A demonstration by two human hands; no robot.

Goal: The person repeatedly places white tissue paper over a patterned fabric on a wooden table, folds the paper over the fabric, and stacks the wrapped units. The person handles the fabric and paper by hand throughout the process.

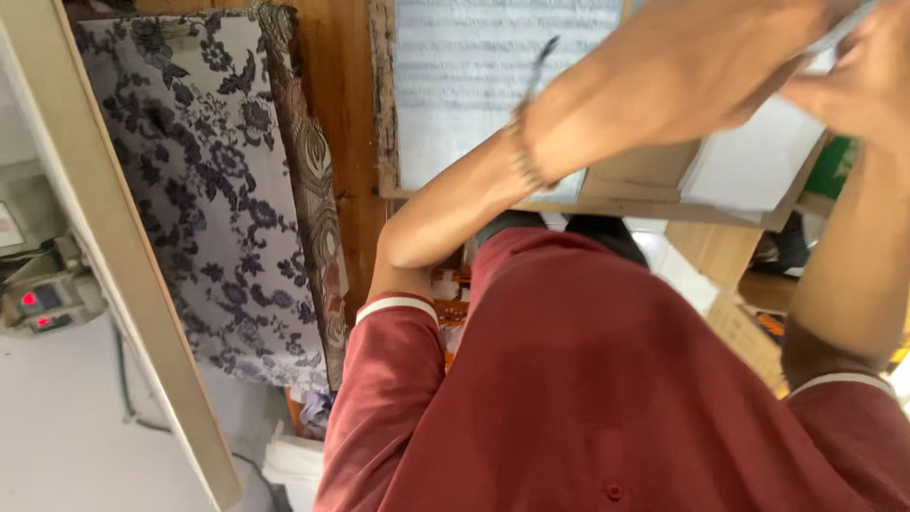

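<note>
Both my arms are raised in front of my dark red shirt (607, 379). My left hand (692, 66) is blurred at the top, its back toward me, with a bracelet (523, 156) on the wrist. My right hand (853, 76) is at the top right corner, fingers curled toward the left hand. A thin pale strip (842, 30) runs between the two hands, and the right fingers seem to pinch it. The left hand's fingers are hidden. Behind the hands is a white panel (474, 85) in a rough wooden frame (384, 104).
A grey floral cloth (209, 190) with a brocade edge hangs at the left, beside a pale slanted wooden beam (123, 265). A small device with red lights (43, 303) is at the far left. Cardboard boxes (730, 313) and a white board (758, 161) lie at the right.
</note>
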